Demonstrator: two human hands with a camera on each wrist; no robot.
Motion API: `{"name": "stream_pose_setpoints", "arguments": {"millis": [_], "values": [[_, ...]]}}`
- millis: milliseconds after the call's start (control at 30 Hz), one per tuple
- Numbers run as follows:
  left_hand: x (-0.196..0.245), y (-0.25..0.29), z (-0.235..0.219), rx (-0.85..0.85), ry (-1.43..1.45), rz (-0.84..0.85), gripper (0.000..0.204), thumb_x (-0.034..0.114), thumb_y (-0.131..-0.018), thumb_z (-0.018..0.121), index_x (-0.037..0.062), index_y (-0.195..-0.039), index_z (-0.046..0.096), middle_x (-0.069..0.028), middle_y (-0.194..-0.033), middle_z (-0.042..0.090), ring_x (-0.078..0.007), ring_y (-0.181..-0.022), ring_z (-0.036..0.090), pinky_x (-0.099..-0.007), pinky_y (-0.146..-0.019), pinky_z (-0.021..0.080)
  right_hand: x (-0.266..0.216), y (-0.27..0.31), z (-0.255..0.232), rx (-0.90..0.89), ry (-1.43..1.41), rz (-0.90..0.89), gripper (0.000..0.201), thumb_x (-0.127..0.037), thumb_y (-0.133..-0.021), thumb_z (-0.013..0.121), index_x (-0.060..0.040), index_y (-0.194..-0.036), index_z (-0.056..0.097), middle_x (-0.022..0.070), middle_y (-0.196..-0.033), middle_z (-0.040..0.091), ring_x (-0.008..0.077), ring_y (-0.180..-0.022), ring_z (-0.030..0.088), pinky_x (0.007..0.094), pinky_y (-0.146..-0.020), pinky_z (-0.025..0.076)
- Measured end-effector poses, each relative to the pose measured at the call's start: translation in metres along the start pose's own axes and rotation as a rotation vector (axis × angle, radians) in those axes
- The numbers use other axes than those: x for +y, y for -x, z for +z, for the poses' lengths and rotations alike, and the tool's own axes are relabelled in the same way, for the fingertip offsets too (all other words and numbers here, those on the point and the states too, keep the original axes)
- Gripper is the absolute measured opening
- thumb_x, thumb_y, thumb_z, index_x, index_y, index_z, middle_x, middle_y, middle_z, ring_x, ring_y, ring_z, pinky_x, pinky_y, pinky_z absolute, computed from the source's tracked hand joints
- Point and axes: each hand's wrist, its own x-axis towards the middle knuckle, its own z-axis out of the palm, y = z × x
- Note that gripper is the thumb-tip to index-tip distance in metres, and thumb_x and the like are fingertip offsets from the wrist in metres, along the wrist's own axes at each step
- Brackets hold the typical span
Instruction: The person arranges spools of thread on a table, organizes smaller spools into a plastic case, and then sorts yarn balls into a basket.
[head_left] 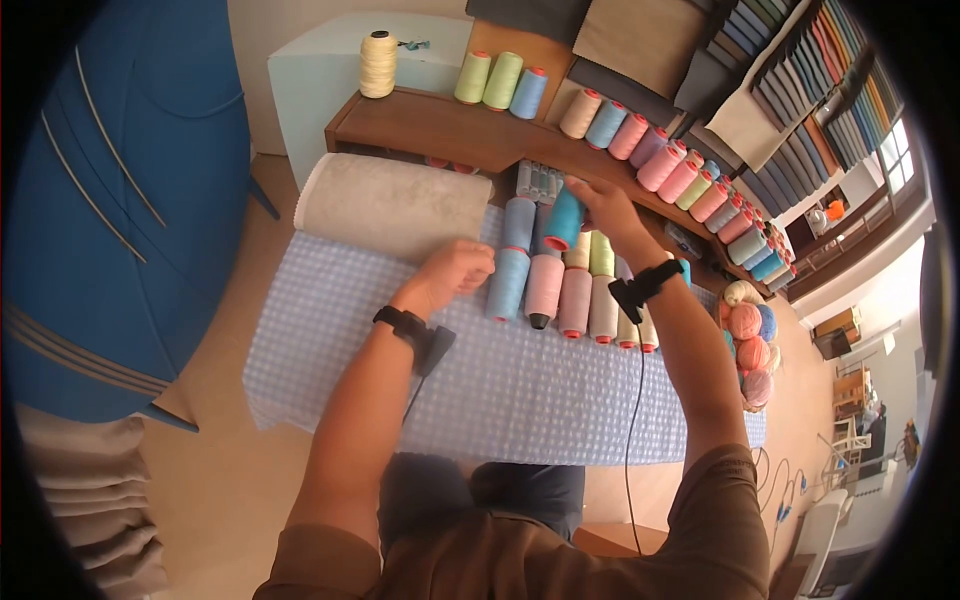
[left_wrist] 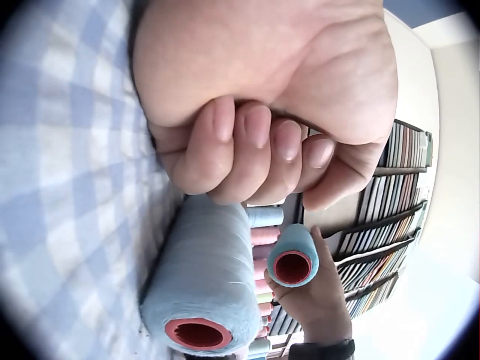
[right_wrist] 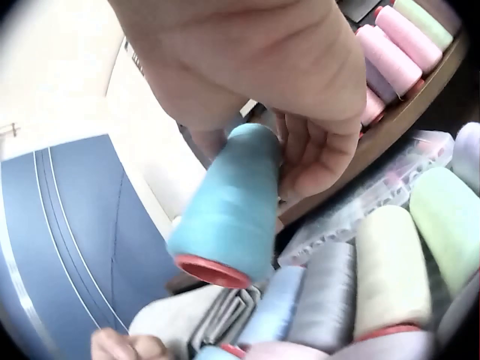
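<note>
My right hand (head_left: 608, 215) holds a teal cone of thread (head_left: 566, 215) by its narrow top, above the rows of cones; its red base points down. In the right wrist view, thumb and fingers grip the teal cone (right_wrist: 229, 206) from both sides. My left hand (head_left: 455, 273) is beside the rows, fingers curled into the palm (left_wrist: 255, 150) and nothing in them. Close to it lies a light blue cone (head_left: 508, 283) with a red base. A pink cone (head_left: 545, 285) with a black tip lies to its right, among several other pastel cones.
A blue checked cloth (head_left: 350, 340) covers the table. A grey fabric roll (head_left: 395, 205) lies at the back left. Behind, a brown shelf (head_left: 430, 128) bears many upright cones. A clear plastic case (right_wrist: 367, 199) sits under the shelf edge. Yarn balls (head_left: 745, 322) are at the right.
</note>
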Motion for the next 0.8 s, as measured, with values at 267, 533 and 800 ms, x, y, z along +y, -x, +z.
{"name": "stream_pose_setpoints", "arguments": {"millis": [267, 533, 800], "values": [[-0.001, -0.002, -0.003, -0.026, 0.019, 0.009, 0.034, 0.011, -0.087, 0.06, 0.0183, -0.063, 0.037, 0.009, -0.06, 0.032, -0.0044, -0.051, 0.025, -0.0268, -0.048, 0.018, -0.003, -0.016, 0.042, 0.076, 0.598, -0.148, 0.069, -0.06, -0.089, 0.07, 0.0068, -0.105, 0.073, 0.0265, -0.097, 0.074, 0.04, -0.094, 0.073, 0.0468, -0.086, 0.056], [0.005, 0.002, 0.001, -0.011, 0.015, -0.001, 0.032, 0.011, -0.087, 0.06, 0.0173, -0.064, 0.039, 0.0092, -0.06, 0.032, -0.0039, -0.051, 0.026, -0.0263, -0.048, 0.018, -0.022, -0.051, 0.04, 0.288, 0.654, -0.415, 0.056, -0.043, -0.092, 0.07, 0.0055, -0.12, 0.064, 0.0304, -0.124, 0.063, 0.0458, -0.108, 0.067, 0.0509, -0.093, 0.055], [0.003, 0.0, -0.001, -0.017, 0.022, -0.015, 0.032, 0.012, -0.088, 0.06, 0.0157, -0.064, 0.039, 0.0079, -0.059, 0.032, -0.0046, -0.05, 0.027, -0.0268, -0.048, 0.018, -0.102, -0.144, 0.058, 0.336, 0.758, -0.735, 0.04, -0.018, -0.095, 0.057, 0.0027, -0.13, 0.057, 0.0272, -0.131, 0.061, 0.0461, -0.115, 0.063, 0.0504, -0.097, 0.054]]}}
